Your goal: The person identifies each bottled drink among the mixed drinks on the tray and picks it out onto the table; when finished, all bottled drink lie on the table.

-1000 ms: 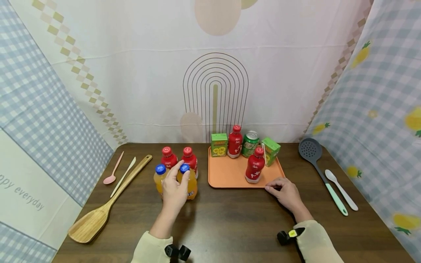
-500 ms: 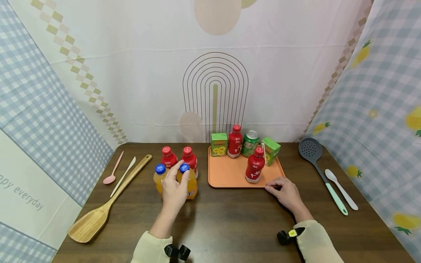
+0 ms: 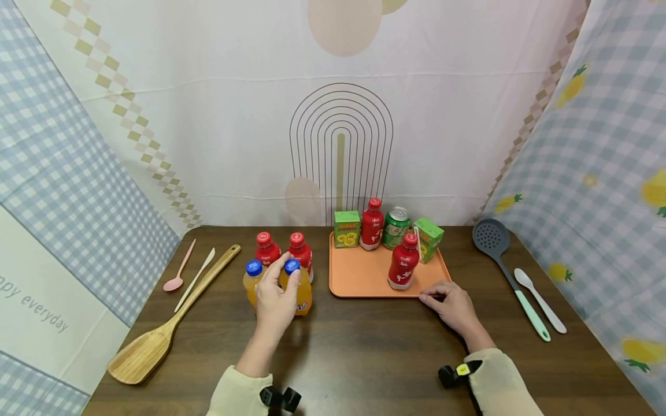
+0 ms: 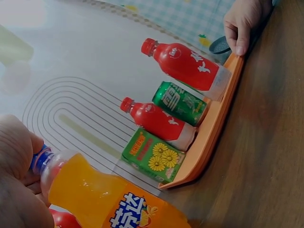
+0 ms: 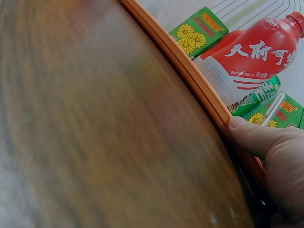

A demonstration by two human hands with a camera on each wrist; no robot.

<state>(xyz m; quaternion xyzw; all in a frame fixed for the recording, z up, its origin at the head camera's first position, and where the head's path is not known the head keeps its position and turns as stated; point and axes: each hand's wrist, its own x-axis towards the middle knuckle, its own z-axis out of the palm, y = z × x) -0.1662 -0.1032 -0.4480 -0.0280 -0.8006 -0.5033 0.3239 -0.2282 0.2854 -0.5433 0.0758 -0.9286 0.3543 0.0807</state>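
My left hand (image 3: 276,300) grips an orange soda bottle (image 3: 304,296) around its neck, close under the blue cap. In the left wrist view this orange soda bottle (image 4: 90,190) stands with its printed label facing out. A second orange soda bottle (image 3: 251,284) stands just left, partly behind the hand. At the front right corner of an orange tray (image 3: 359,283), my right hand (image 3: 454,306) pinches the rim, thumb on top in the right wrist view. On the tray are two red bottles, one of them a red bottle (image 3: 403,263) near the front, a green can (image 3: 396,228) and two green drink cartons (image 3: 347,230).
Two more red bottles (image 3: 267,249) stand behind the orange ones. To the left lie a wooden spatula (image 3: 151,349), a white knife (image 3: 195,280) and a pink spoon (image 3: 174,283). A slotted skimmer (image 3: 491,237) and a white spoon (image 3: 543,300) lie right. A curtain hangs behind the table.
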